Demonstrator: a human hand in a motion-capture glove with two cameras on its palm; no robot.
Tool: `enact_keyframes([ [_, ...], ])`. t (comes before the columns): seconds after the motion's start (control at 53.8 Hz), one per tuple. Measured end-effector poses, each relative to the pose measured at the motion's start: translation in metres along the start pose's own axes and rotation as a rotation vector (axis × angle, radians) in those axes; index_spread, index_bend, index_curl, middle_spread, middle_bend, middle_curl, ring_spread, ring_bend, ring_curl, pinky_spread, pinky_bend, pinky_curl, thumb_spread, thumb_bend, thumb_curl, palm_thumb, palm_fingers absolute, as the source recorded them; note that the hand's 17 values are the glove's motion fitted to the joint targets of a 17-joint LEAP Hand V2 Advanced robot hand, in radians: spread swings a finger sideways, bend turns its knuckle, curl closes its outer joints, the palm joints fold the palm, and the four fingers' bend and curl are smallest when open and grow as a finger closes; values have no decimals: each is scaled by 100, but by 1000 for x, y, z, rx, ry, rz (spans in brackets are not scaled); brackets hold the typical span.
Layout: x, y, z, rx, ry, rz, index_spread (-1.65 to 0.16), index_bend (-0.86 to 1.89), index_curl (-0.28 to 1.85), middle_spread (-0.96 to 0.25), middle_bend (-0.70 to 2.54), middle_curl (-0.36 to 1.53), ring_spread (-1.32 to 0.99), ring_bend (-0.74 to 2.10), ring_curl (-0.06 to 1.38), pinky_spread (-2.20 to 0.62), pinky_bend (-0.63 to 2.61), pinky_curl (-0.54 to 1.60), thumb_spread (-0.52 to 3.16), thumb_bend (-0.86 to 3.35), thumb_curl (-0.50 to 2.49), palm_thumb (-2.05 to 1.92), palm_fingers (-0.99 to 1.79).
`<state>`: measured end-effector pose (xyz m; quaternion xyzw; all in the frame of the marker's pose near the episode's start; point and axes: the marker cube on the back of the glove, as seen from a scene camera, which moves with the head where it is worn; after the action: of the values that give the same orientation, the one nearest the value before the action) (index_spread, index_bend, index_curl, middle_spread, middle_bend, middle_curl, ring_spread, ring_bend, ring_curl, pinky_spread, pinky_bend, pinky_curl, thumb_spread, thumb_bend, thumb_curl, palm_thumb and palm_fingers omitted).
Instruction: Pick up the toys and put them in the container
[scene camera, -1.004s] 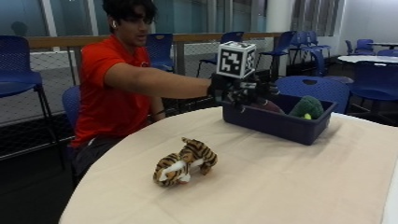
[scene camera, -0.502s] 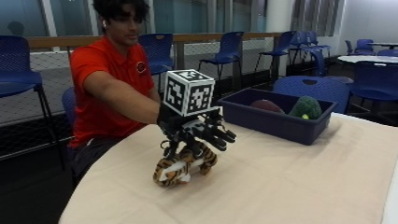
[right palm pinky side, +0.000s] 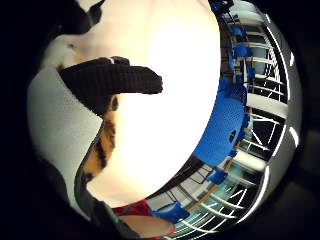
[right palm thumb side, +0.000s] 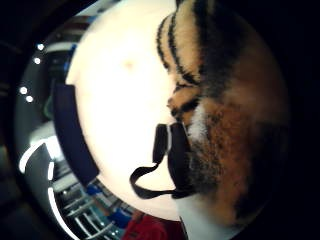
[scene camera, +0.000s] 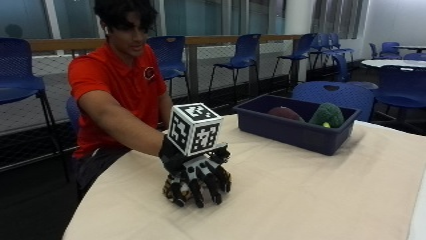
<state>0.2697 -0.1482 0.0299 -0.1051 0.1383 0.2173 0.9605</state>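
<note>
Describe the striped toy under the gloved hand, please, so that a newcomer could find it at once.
Start at the round table and its dark blue container at the far side. On the near side, toward the person, the gloved right hand covers a plush tiger. Its orange fur with black stripes sets it apart from the green and reddish toys in the container.

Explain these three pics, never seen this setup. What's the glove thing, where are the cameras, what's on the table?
No robot here: a person at a table wears a black glove on the right hand; of the two hands, only this one works. One picture is from a camera beside the table. The two round ones come from cameras on the gloved palm, at the thumb side and the little finger side. The hand's fingers curl over a striped tiger toy lying on the table. Behind it stands a blue container holding a green toy and a dark red one.
</note>
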Motion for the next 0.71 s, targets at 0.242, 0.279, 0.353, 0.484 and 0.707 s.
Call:
enact_keyframes([
  [0.242, 0, -4, 1, 127, 6, -12, -39, 30, 17, -23, 51, 35, -27, 90, 41, -17, 94, 24, 125, 10, 32, 23, 69],
  [0.279, 0, -4, -3, 142, 26, -21, -39, 29, 18, -26, 58, 38, -32, 95, 43, -22, 91, 24, 123, 15, 37, 34, 77],
  [0.353, -2, -1, -14, 146, 37, -33, -38, 29, 20, -31, 68, 43, -38, 96, 46, -30, 93, 26, 116, 20, 43, 48, 85],
  [0.484, -17, 12, -52, 180, -17, -71, -37, 32, 24, -36, 74, 50, -45, 95, 47, -38, 96, 31, 100, 23, 53, 62, 93],
  [0.707, -85, 37, -142, 295, -34, -179, -38, 40, 32, -42, 76, 59, -50, 94, 49, -41, 94, 34, 82, 21, 65, 68, 92],
])
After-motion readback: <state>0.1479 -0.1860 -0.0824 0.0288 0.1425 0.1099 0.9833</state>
